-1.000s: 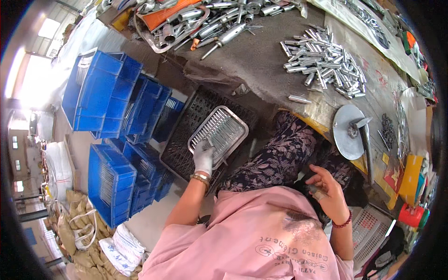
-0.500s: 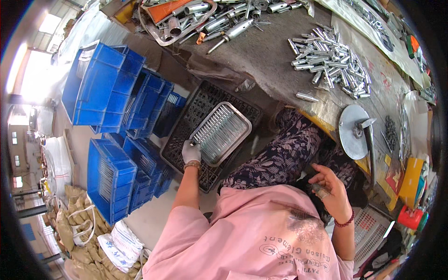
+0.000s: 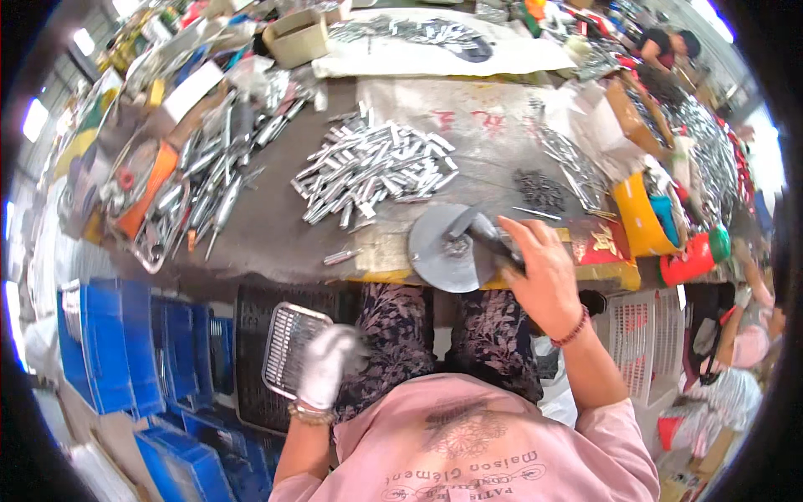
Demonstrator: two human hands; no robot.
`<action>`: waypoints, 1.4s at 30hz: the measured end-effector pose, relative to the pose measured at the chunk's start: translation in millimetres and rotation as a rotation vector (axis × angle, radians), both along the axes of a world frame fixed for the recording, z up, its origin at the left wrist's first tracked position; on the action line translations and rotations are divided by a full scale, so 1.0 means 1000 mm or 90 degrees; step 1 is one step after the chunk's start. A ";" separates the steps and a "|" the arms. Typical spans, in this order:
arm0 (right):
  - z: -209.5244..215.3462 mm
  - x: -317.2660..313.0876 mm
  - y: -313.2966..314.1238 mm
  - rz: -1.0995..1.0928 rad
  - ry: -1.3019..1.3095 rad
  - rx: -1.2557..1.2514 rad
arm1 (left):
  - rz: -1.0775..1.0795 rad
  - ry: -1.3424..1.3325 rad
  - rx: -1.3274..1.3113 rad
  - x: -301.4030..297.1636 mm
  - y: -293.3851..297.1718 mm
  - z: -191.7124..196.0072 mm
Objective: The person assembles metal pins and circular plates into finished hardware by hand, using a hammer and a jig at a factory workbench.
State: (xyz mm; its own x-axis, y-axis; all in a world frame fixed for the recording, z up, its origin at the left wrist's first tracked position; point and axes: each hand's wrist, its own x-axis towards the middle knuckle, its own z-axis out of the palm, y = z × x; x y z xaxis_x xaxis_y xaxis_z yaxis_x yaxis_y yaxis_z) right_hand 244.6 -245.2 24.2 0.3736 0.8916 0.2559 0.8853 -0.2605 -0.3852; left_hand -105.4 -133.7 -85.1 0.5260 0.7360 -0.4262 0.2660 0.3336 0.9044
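Observation:
My left hand, in a white glove, is smeared by motion beside a metal tray holding slim metal rods. Whether it holds anything cannot be made out. My bare right hand reaches over the table edge, fingers stretched and apart, at the dark lever handle. The handle lies between its fingers and thumb, without a visible closed grip. This lever joins a round grey metal disc at the table's front edge. Behind the disc lies a heap of short shiny metal tubes, with a few loose ones nearer me.
Blue bins stand stacked at the left, next to a black plastic crate under the tray. Metal tools and an orange piece cover the table's left. A dark pile of small parts and a yellow container lie right.
The view has swung toward the table. My left hand has come off the tray's rods toward my lap. My right hand has risen from beside my lap to the lever handle.

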 end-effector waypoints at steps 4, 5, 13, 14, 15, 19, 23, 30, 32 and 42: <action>-0.015 0.005 0.006 -0.013 0.040 -0.017 | -0.225 -0.198 -0.167 0.090 -0.018 0.027; -0.020 0.008 0.006 -0.004 0.051 0.009 | -0.196 -0.195 -0.208 0.112 -0.021 0.033; -0.017 0.017 -0.021 -0.013 0.181 0.183 | 0.067 -0.143 -0.172 0.164 -0.036 0.035; -0.012 0.018 -0.028 -0.018 0.184 0.184 | 0.071 -0.116 -0.125 0.154 -0.032 0.030; -0.006 0.021 -0.037 -0.021 0.190 0.189 | 0.066 -0.097 -0.113 0.146 -0.026 0.030; -0.005 0.024 -0.054 -0.023 0.275 0.206 | 0.214 -0.298 -0.207 0.130 -0.030 0.026; -0.008 0.026 -0.057 -0.028 0.396 0.228 | 0.169 -0.220 -0.127 0.146 -0.039 0.038; 0.004 0.036 -0.085 -0.034 0.381 0.215 | -0.143 -0.113 -0.113 0.135 0.015 0.087; 0.001 0.040 -0.087 0.041 0.279 0.197 | -0.173 -0.102 -0.105 0.151 0.028 0.096; -0.007 0.034 -0.076 0.100 0.152 0.185 | -0.311 0.134 0.061 0.177 0.090 0.094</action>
